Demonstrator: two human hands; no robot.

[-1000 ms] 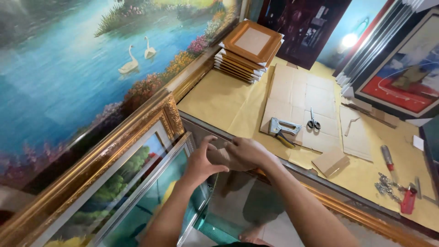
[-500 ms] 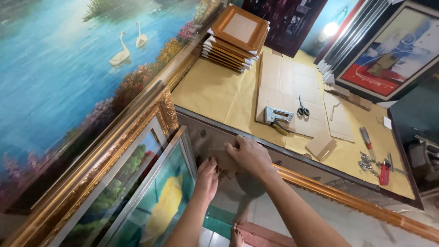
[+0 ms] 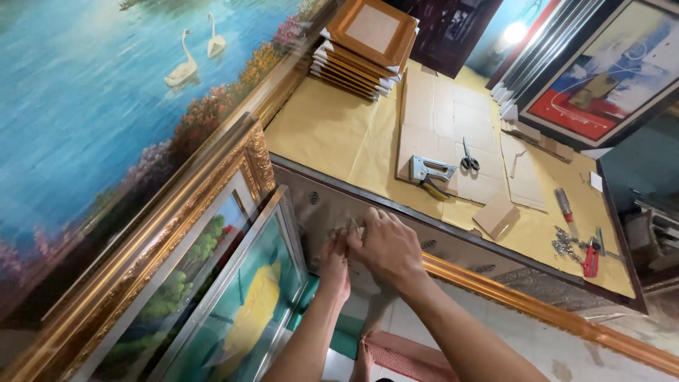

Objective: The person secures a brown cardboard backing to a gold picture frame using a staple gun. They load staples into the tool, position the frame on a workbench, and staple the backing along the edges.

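small object pinched btwn left hand & right hand, at table front.

Left hand and right hand meet at the workbench front, beside framed paintings.

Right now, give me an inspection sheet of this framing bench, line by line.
Surface: bench covered in tan paper, with cardboard sheets laid on it.
Job's things: both hands press together on a small item at the bench's front panel; too hidden to tell what it is.
Clutter: staple gun, scissors, screwdriver, red-handled tool, small box, stack of frames.
Grippers: left hand below, right hand over it, fingers curled.
Cables: nothing seen.
Surroundings: swan painting at the left, framed pictures leaning on the floor, abstract painting at the right.
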